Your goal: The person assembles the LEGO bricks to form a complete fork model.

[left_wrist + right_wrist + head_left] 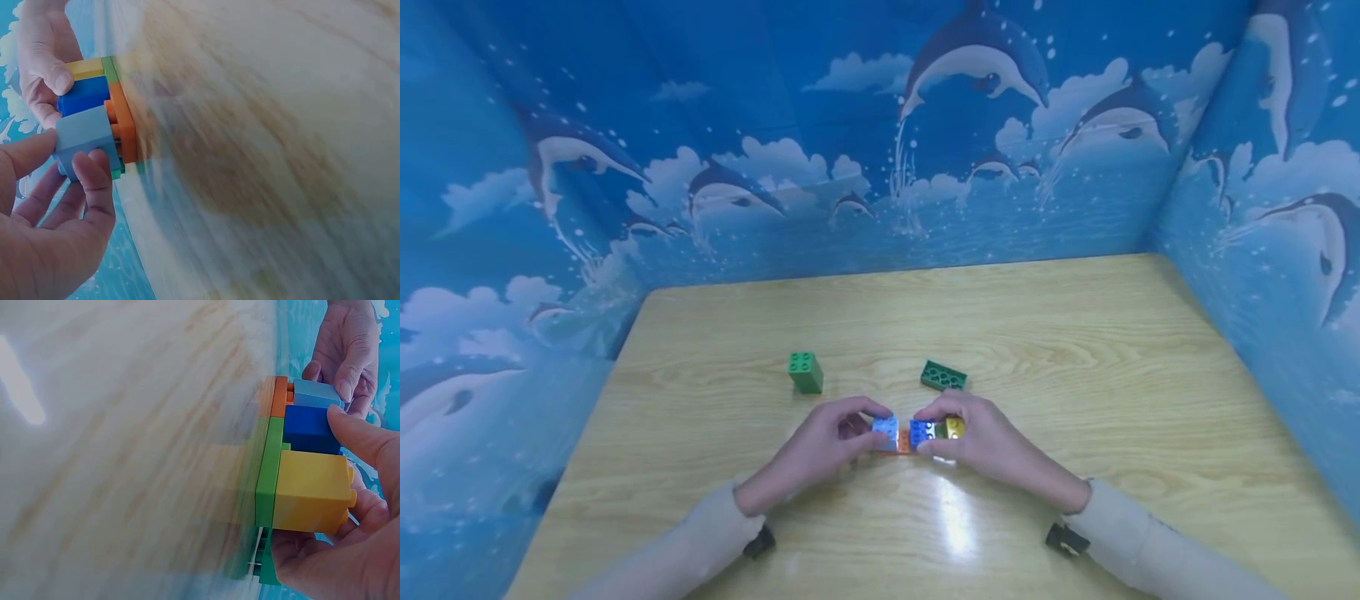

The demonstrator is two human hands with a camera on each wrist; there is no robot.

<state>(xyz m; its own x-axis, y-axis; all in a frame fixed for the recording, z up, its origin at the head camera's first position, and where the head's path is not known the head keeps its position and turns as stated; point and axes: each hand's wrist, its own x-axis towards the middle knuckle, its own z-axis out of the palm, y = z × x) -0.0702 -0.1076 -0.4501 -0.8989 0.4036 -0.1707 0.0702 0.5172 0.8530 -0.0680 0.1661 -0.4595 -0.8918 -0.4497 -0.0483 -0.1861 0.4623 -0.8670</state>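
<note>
My left hand (pixel 827 443) pinches a light blue toy brick (pixel 86 134) between thumb and fingers, at the left end of an orange flat brick (pixel 124 122). Orange studs show beside its lower face in the left wrist view, so a small gap seems to be there. Opposite, my right hand (pixel 992 439) grips a dark blue brick (pixel 311 429) with thumb and fingers. That brick sits where the orange piece meets a light green flat brick (pixel 269 475). A yellow brick (pixel 311 487) stands on the green piece, beneath the right palm.
Behind the left hand, a tall green brick (pixel 806 372) stands upright on the wooden table (pixel 700 333). A dark green brick (pixel 943 376) lies just beyond the right hand, hollow side showing. Dolphin-print cloth (pixel 820 233) walls the back and both sides.
</note>
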